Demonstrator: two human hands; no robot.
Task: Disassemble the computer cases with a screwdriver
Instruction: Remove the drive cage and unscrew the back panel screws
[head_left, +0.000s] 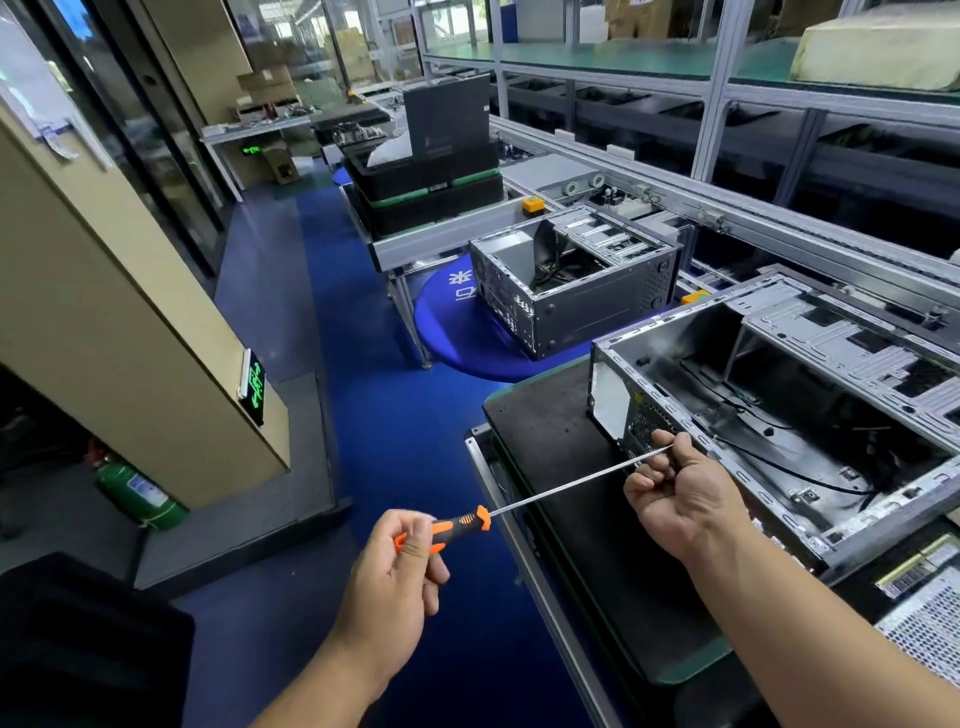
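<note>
Factory room, blue floor (415, 415), long work line. Left hand (400, 577) wraps around orange-black handle of screwdriver (519, 501). Right hand (680, 499) pinches far end of thin metal shaft, right by corner of open computer case (810, 395). Case lies on black mat (561, 457). Farther off, second open computer case (576, 283) on round blue stool. Beyond it, stacked black trays (431, 187).
</note>
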